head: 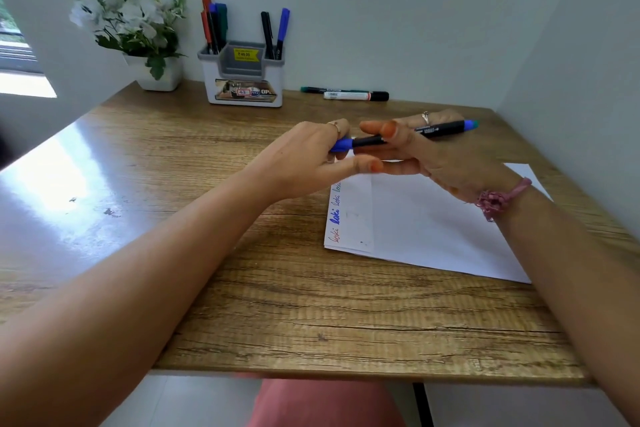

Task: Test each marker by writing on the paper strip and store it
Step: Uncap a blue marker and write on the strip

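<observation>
A black marker with blue ends [436,131] lies level between both hands above the far edge of the white paper [426,229]. My left hand [308,159] pinches its blue cap end [341,144]. My right hand [433,156] grips the black barrel, and the other blue end sticks out to the right. The paper's left strip [337,215] carries several written words in red, blue and green. A white and grey pen holder [244,74] stands at the back with several markers upright in it.
Two markers [349,94] lie on the wooden table [207,218] right of the holder, near the wall. A white pot of white flowers [138,35] stands at the back left. The table's front edge [346,374] is close to me.
</observation>
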`<state>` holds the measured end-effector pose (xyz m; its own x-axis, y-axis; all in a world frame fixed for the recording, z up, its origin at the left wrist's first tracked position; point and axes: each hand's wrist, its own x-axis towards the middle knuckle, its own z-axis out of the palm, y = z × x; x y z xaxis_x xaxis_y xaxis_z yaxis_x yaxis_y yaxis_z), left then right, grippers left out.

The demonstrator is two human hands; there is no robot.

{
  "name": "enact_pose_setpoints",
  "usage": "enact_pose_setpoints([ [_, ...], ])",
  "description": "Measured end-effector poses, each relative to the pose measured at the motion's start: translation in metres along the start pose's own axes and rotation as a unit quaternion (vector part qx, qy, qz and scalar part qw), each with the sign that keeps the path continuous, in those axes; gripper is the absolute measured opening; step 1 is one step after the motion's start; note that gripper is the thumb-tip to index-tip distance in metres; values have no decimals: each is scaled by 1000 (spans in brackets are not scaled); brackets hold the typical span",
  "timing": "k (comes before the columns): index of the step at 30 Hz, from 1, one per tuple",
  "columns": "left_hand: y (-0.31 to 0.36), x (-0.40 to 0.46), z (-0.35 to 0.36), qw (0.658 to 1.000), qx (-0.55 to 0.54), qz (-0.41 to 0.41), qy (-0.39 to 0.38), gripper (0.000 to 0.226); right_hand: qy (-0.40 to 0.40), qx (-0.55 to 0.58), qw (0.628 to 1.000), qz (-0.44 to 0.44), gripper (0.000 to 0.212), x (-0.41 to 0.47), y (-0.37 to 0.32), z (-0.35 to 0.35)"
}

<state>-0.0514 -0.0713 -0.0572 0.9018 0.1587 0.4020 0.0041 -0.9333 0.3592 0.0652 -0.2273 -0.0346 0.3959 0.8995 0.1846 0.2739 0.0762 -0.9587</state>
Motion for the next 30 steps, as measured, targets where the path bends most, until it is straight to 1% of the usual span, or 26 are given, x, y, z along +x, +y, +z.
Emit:
enact_pose_setpoints([
  [2, 0, -1, -5, 995, -44, -46, -74, 63, 37, -26, 999, 13, 48, -1, -2, -4],
  [3, -3, -2, -9, 991, -63, -63, -99, 67, 61, -29, 998, 13, 49, -1, -4, -6],
  [5, -12, -5, -19, 986, -91, -86, -114, 71, 96, -22, 995, 11, 47, -1, -6, -11],
  [7, -21, -8, -25, 980, -118, -109, -120, 69, 114, -8, 993, 26, 44, 1, -6, -13],
  [9, -26, -8, -25, 973, -117, -118, -160, 68, 114, 6, 992, 54, 39, 2, -1, -11],
  [12, -27, -7, -18, 960, -93, -117, -239, 76, 52, 14, 995, 89, 30, 1, 6, -3],
  [14, -26, -6, -18, 956, -86, -120, -254, 82, 10, 5, 995, 100, 30, 2, 6, 0],
  [17, -23, -6, -18, 953, -36, -119, -277, 90, -33, -8, 994, 103, 30, 3, 5, 2],
  [19, -22, -5, -17, 949, -5, -118, -292, 90, -78, -4, 992, 100, 22, 2, 4, -1],
  [21, -20, -3, -16, 949, 8, -124, -289, 86, -134, 20, 986, 94, 9, 1, 4, -7],
  [23, -18, -2, -16, 949, 20, -123, -289, 83, -189, 33, 977, 92, 20, 0, 8, -11],
  [24, -18, -2, -16, 949, 26, -121, -291, 85, -210, 36, 973, 85, 21, 1, 10, -12],
  [26, -16, -2, -16, 947, 32, -118, -296, 90, -232, 40, 969, 70, 24, 3, 13, -11],
  [27, -16, -2, -16, 947, 32, -120, -297, 91, -227, 47, 970, 65, 23, 6, 16, -9],
  [29, -17, -2, -16, 946, 31, -121, -298, 91, -201, 60, 977, 40, 15, 11, 26, -4],
  [30, -18, -2, -15, 946, 31, -121, -298, 91, -180, 60, 981, 26, 15, 13, 32, -1],
])
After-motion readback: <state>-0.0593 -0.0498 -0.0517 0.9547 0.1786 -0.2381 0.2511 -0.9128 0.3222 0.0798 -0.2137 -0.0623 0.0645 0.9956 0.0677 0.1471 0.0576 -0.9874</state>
